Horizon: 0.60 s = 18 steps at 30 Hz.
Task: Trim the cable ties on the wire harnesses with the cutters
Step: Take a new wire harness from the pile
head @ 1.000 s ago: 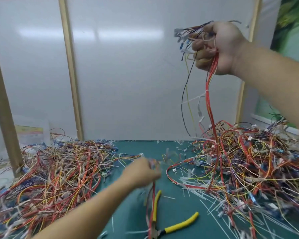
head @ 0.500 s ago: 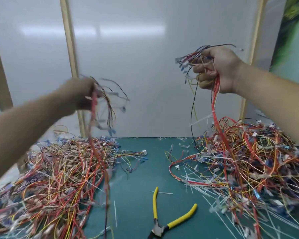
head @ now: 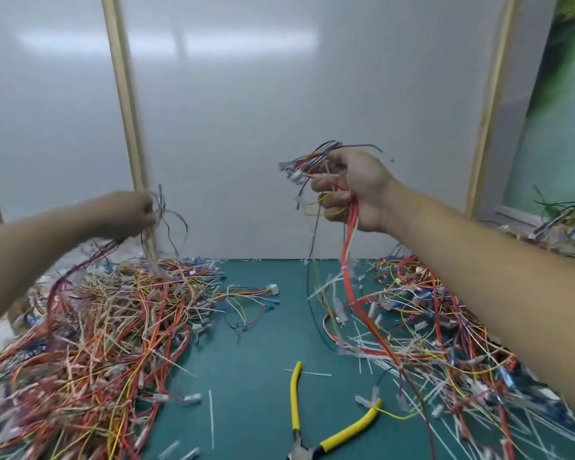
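- Right now, from where I sit, my right hand (head: 352, 190) is fisted around the top of a wire harness (head: 349, 270), its connector ends fanning out to the left of the knuckles and its red and yellow leads hanging straight down to the table (head: 256, 343).
- So the harness's long axis runs near vertical, from that closed grip down into the right pile (head: 445, 327), where its lower end is tangled with the rest.
- White cable ties (head: 326, 287) stick out sideways from the hanging run, below the right hand and above the table.
- My left hand (head: 127, 214) is blurred; it is closed on a thin bunch of wires (head: 160, 227) held above the left pile (head: 107, 327), well apart from the right hand.
- The cutters (head: 316, 429), yellow-handled, lie flat on the table at the near edge, between the two piles, jaws toward me and handles splayed away; no hand touches them.
- I judge the right hand the nearer to them, but it is full, so the left would have to drop its wires and reach down and across.
- The table is a green mat strewn with clipped tie ends (head: 210, 416); only the middle strip is bare enough to work on.
- Behind stands a pale panelled wall (head: 279, 94) with wooden uprights.
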Available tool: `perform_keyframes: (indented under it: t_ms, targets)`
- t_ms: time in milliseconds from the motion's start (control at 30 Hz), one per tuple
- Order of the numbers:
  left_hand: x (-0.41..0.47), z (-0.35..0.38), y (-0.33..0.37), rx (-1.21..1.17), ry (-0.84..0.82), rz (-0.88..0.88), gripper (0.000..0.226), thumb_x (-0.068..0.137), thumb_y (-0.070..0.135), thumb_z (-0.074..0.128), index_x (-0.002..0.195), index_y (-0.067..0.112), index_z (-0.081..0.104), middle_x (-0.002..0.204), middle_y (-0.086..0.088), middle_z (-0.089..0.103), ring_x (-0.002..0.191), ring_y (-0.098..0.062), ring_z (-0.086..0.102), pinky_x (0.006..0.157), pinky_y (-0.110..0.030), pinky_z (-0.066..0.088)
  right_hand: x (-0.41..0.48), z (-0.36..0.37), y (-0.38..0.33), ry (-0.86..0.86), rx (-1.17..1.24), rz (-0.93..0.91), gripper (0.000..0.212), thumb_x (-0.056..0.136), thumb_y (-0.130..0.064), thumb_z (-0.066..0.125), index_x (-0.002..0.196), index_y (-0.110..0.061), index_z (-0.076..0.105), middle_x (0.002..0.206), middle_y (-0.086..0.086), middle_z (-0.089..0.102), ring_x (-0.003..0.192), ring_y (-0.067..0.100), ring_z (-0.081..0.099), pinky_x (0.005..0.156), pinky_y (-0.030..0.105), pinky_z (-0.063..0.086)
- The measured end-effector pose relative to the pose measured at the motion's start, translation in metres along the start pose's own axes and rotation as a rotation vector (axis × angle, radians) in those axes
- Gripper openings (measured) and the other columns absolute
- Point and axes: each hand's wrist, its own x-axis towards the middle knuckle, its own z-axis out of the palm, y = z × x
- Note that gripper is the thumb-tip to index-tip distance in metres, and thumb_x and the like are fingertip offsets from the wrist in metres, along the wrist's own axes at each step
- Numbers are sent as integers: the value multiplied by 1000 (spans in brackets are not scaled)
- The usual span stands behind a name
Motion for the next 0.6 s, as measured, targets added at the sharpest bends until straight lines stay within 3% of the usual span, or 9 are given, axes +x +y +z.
perform_keyframes:
  t_ms: [67,133,233,300,367,433,467,533,600]
  targets:
    - [-13,44,-12,60,-119,-13,23,103,27,46,85,14,53,79,-6,62,70,-20,61,62,-33,51,6,4,24,25,-18,43,26,101,-31,30,82,-18,40,60,-2,41,34,7,22,44,18,12]
    - [-18,66,-23,120,-192,-62,27,102,31,47,84,11,52,81,-6,61,74,-21,61,74,-37,54,13,8,47,73,-74,76,28,101,-32,34,81,-19,48,66,2,52,35,8,28,41,16,19]
    - [-17,51,-18,176,-326,-132,22,90,21,67,98,1,62,81,-8,63,70,-20,56,69,-34,52,23,15,71,83,-100,107,28,99,-31,41,81,-21,61,72,5,61,37,10,36,39,17,28]
    - [-26,22,-4,342,-416,-199,40,77,19,81,107,2,61,93,-6,60,83,-20,55,68,-29,46,30,20,82,87,-89,112,30,99,-32,42,80,-22,63,75,4,60,38,10,39,39,18,31]
    - [-43,-5,20,411,-265,-135,42,76,23,82,109,8,60,101,-5,61,92,-19,55,71,-28,42,38,24,88,112,-86,102,34,101,-35,41,79,-22,63,79,2,56,40,10,42,39,17,33]
    - [-66,-6,57,62,-36,100,26,84,35,72,106,22,68,105,5,70,96,-13,65,81,-30,50,45,27,92,175,-69,93,32,101,-34,41,81,-20,60,78,2,50,40,10,42,37,16,34]
    - [-81,6,78,-236,-53,182,21,87,45,66,98,28,70,95,10,73,89,-9,69,81,-34,55,49,29,94,219,-58,89,29,101,-33,41,81,-19,58,75,3,47,40,10,41,36,15,35]
    - [-110,42,121,-738,-332,157,38,88,61,59,90,23,67,77,2,74,68,-16,73,59,-35,59,58,30,99,300,-85,77,23,100,-27,42,83,-18,54,70,2,44,42,12,41,36,15,36]
    - [-121,85,147,-915,-536,96,36,93,52,60,94,16,63,70,-5,70,53,-24,69,43,-30,52,65,29,108,329,-154,81,20,100,-25,41,82,-19,50,67,1,49,49,15,41,39,17,38]
